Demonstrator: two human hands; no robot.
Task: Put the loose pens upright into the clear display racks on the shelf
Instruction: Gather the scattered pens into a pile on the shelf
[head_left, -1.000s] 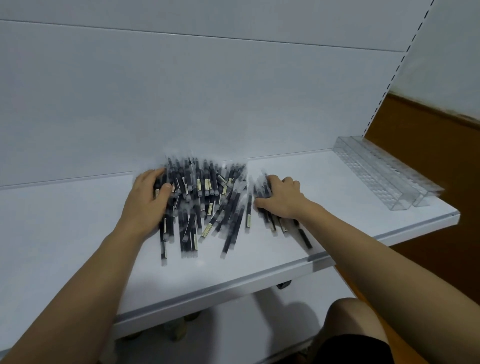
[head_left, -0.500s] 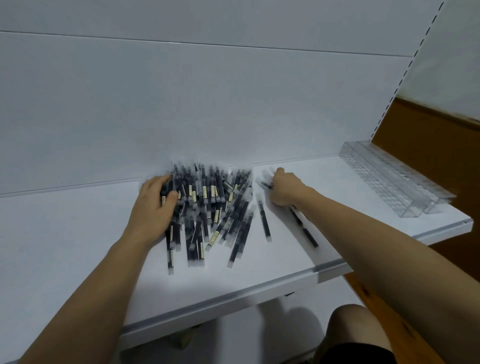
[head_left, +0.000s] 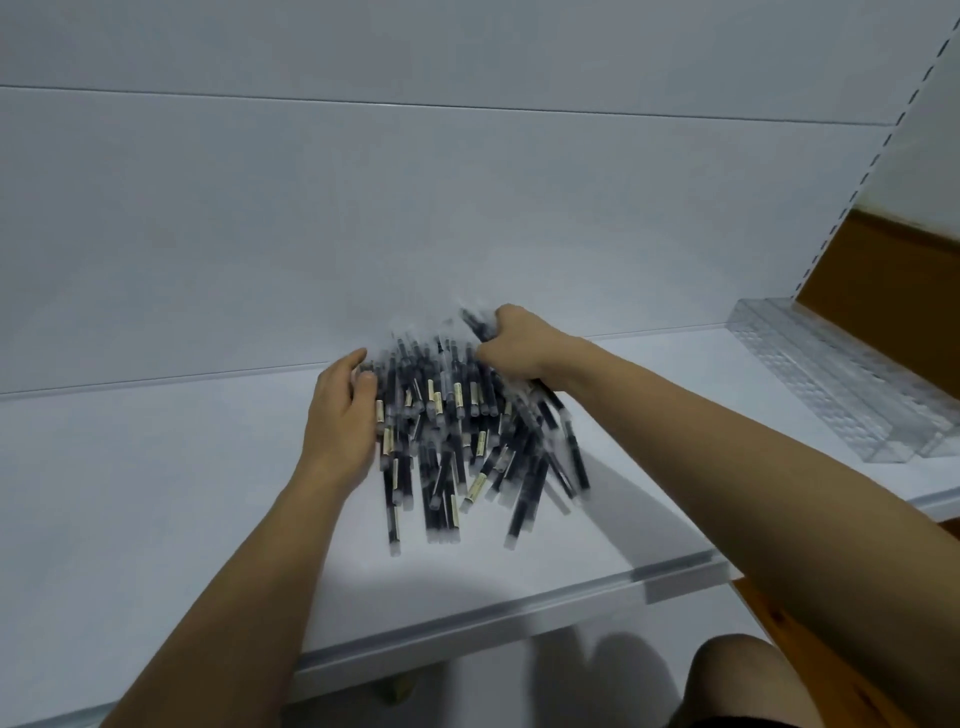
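Heaped pens (head_left: 451, 434): dark barrels, pale labels, clear ends, lying flat; left hand (head_left: 340, 415) flat against heap, right hand (head_left: 519, 347) grips several.

We see black pens (head_left: 447, 431) with cream label bands and clear ends, heaped on the white shelf (head_left: 156, 493). At the shelf's right end the racks (head_left: 841, 384) are clear, patterned with a fine grid. Beyond the shelf, the wall (head_left: 883, 291) is brown.

1. A white shelf (head_left: 156, 493) with a pale front edge carries everything.
2. A heap of dark pens (head_left: 452, 431) lies flat near its middle, close to the back panel, the pens crossing one another.
3. Clear display racks (head_left: 852, 384), seemingly two through the blur, sit at the far right end, well apart from the heap.
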